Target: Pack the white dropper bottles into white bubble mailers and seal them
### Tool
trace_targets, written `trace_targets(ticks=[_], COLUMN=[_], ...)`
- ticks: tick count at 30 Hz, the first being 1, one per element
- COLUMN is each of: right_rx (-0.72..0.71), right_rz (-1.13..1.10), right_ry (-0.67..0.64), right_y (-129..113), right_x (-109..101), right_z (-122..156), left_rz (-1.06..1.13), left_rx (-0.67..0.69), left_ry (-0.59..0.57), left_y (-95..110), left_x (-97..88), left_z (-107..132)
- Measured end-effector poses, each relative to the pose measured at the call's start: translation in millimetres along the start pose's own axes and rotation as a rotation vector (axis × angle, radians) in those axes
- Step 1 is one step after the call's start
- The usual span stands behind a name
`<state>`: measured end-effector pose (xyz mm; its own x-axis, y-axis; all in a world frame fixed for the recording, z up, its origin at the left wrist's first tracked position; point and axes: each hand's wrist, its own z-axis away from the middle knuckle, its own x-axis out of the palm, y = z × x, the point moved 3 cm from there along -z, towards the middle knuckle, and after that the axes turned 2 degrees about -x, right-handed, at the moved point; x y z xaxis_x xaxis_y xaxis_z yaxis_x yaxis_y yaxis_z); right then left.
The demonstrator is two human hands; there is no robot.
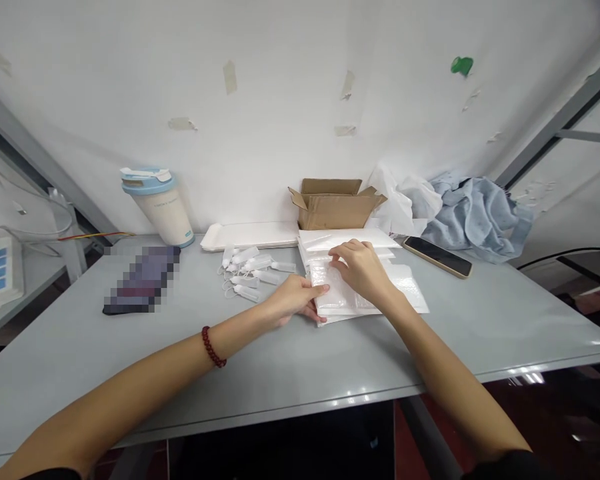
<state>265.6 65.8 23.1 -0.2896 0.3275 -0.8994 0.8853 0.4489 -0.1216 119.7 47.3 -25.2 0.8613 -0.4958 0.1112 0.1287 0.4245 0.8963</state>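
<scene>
A white padded bubble mailer (337, 297) lies on top of a stack of similar white mailers (310, 239). My left hand (299, 298) grips its left edge, thumb on the upper face and fingers underneath. Over the mailer's far left part, my right hand (361, 267) is bent with thumb and forefinger pinched together. Whatever lies between those fingertips is too small to make out. Just left of the stack is a loose pile of small translucent plastic bottles (260, 264) with white caps and thin loops.
Behind the mailers stand an opened cardboard box (337, 210) and flat white envelopes (253, 235). To the right are a white plastic bag (397, 203), a phone (439, 257) and a crumpled blue cloth (480, 217). A tumbler (163, 210) and a blurred-out dark object (145, 280) are left.
</scene>
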Motion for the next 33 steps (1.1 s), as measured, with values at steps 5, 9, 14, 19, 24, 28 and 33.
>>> trace_targets(ticks=[5,9,14,19,24,28,33], right_rx=[-0.013,-0.013,0.079,0.119,0.127,0.124,0.116], right_rz=[0.037,0.028,-0.004,0.018,0.035,0.044,0.055], right_ry=[-0.068,-0.005,-0.127,-0.188,-0.179,-0.188,-0.189], right_y=[-3,-6,-9,-9,-9,-10,-12], right_x=[5,0,-1,1,0,1,2], right_z=[-2,-1,1,3,3,3,4], left_rz=[-0.120,-0.042,-0.095,-0.257,-0.814,-1.268,-1.500], left_rx=[0.007,0.039,0.006,-0.015,0.406,0.527,0.419], left_ry=[0.035,0.131,0.098,0.149,0.536,0.695,0.489], left_y=[-6,-7,-9,0,49,85,95], left_x=[-2.7,-3.7,-2.3,-9.3,-50.5,-90.1,-118.5], left_z=[-5,-7,-7,2,16,6,-30])
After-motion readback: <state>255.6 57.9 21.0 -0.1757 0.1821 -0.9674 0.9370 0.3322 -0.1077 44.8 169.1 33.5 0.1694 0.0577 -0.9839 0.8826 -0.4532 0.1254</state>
